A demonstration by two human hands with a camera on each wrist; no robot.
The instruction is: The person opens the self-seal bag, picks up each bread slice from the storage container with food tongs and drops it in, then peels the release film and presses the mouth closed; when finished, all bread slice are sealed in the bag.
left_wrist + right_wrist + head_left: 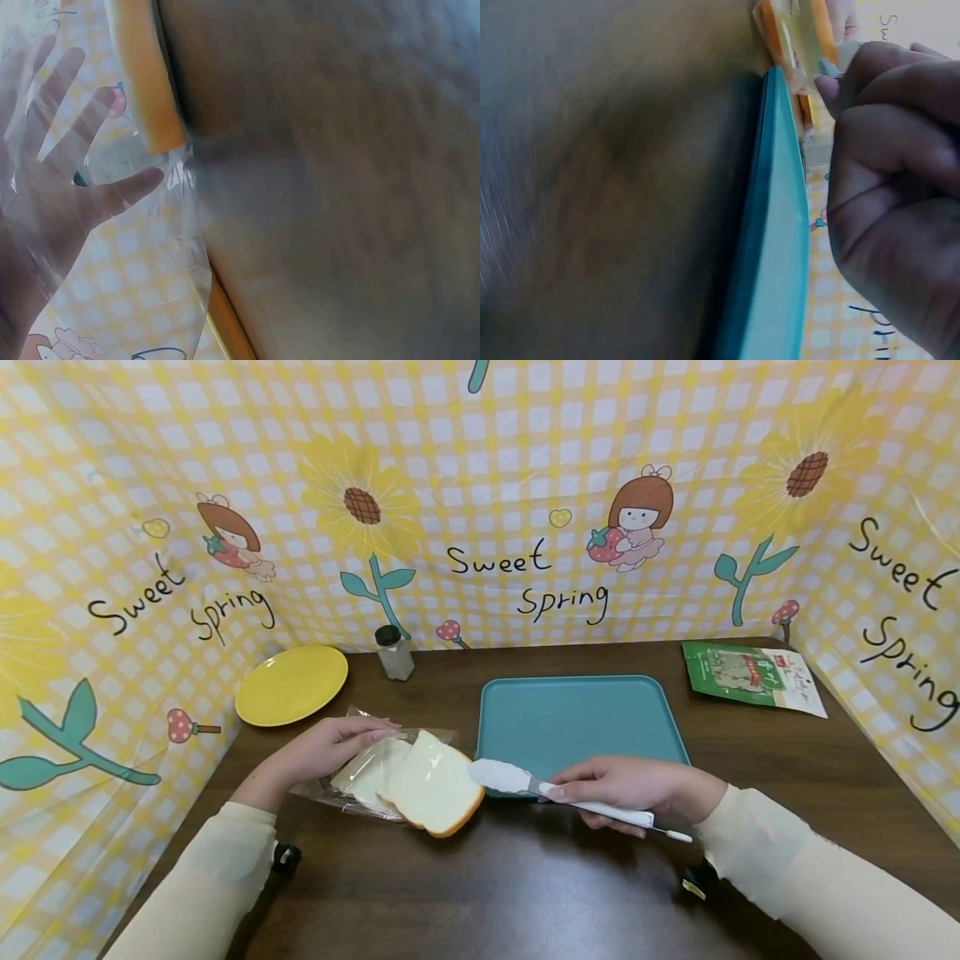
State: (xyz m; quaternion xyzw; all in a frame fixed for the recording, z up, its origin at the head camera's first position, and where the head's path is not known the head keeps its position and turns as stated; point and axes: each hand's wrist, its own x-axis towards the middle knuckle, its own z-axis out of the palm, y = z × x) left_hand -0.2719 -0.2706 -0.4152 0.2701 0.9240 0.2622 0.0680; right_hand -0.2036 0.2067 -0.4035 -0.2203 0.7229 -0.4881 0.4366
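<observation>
My right hand [626, 789] grips white tongs [501, 776] by the handle; in the right wrist view that hand [900, 172] has curled fingers. The tongs' head overlaps the right edge of a bread slice [433, 785]; whether it pinches the slice cannot be told. That slice sticks out of a clear plastic bag [352, 806], and more white bread [372, 777] lies inside. My left hand [341, 745] touches the bag's left side. In the left wrist view, its fingers are spread and fairly straight, seen through the plastic film [176, 225] beside a bread crust [146, 82].
Behind the tongs lies a blue tray [577, 714]. A yellow plate [292, 685] is at the back left, beside a black-capped seasoning jar [394, 653]. A green and white food packet [750, 677] lies at the back right. Patterned cloth [480, 510] surrounds the brown table [487, 893].
</observation>
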